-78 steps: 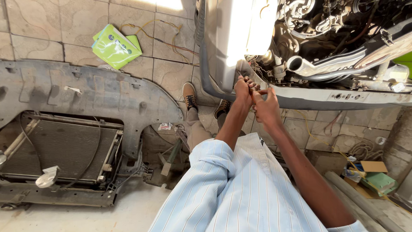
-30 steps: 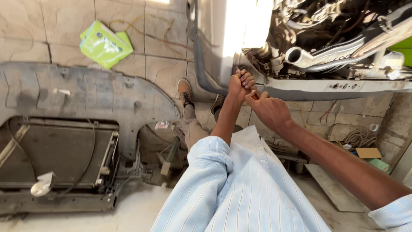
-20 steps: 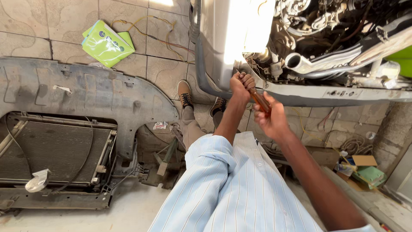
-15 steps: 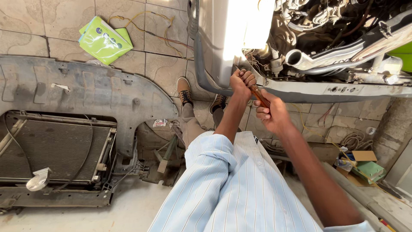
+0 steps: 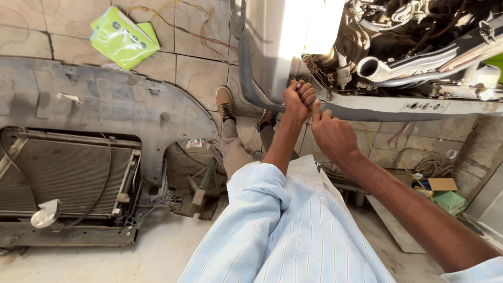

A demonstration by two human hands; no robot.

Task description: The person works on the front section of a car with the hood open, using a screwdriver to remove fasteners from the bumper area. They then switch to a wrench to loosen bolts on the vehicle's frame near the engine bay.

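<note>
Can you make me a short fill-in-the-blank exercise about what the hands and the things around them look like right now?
1. The left hand is closed into a ____ at the car's front crossmember.
2. The right hand sits just to the ____ of the left hand.
3. The radiator lies on the ____.
4. The packets on the tiles are ____ in colour.

Missing words: fist; right; floor; green

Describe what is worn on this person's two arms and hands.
Both hands, the left hand and the right hand, are bare: no gloves, rings or watch show. The left arm wears a loose light-blue shirt sleeve with thin white stripes, pushed up past the elbow. The right forearm is bare, with a matching striped sleeve edge at the frame corner.
</note>
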